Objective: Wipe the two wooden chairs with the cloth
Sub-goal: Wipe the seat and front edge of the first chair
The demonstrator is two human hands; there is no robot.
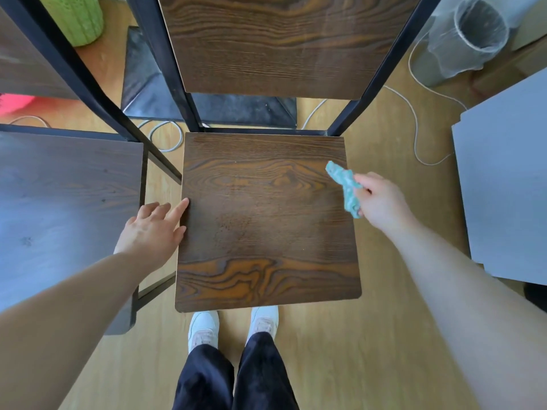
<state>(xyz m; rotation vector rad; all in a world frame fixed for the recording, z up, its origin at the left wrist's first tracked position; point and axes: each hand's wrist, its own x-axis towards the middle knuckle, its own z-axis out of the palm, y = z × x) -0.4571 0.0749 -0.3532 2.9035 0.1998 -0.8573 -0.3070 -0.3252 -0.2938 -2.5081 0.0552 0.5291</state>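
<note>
Head view: right fingers (363, 181) round cloth (345, 184), left fingers (177, 211) apart on chair (266, 220); second chair (59, 202), possibly bin (473, 37), alongside.

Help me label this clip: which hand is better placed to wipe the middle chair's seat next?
Right, probably. The right hand grips the cloth over the right edge of the seat, while the left hand holds nothing, its fingers straight against the left edge, better for steadying.

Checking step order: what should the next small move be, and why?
Probably lower the right hand so the green cloth lies flat on the middle chair's seat. The cloth is bunched in that hand at the seat's right edge; the left hand touches the left edge.
</note>
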